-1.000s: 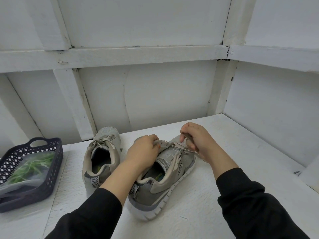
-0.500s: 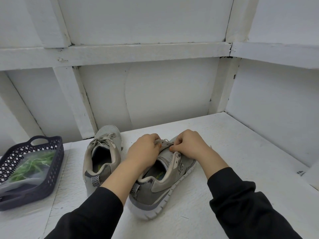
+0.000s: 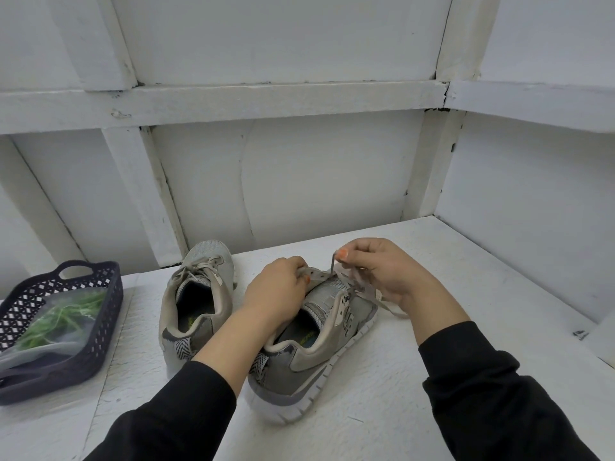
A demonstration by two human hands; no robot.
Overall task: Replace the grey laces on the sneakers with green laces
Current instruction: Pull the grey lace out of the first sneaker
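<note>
Grey lace (image 3: pixel 332 265) is soft, flat and floppy, so I'm pinching it with my right hand (image 3: pixel 382 271) close to the eyelet, where it comes straight up out of the shoe. My left hand (image 3: pixel 276 291) is curled over the eyelet edge of the nearer sneaker (image 3: pixel 332 347), pinning it to the white table (image 3: pixel 449 261), since the shoe's probably light enough to lift. Other sneaker (image 3: pixel 199 294) sits just left, laced. Green laces (image 3: pixel 63 314) wait bagged in the dark basket (image 3: pixel 103 331).

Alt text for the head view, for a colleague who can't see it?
The right hand pinches a grey lace, held taut above the nearer sneaker, while the left hand grips its eyelet edge. A second sneaker, laced, stands left of it, then a dark basket of bagged green laces.
</note>
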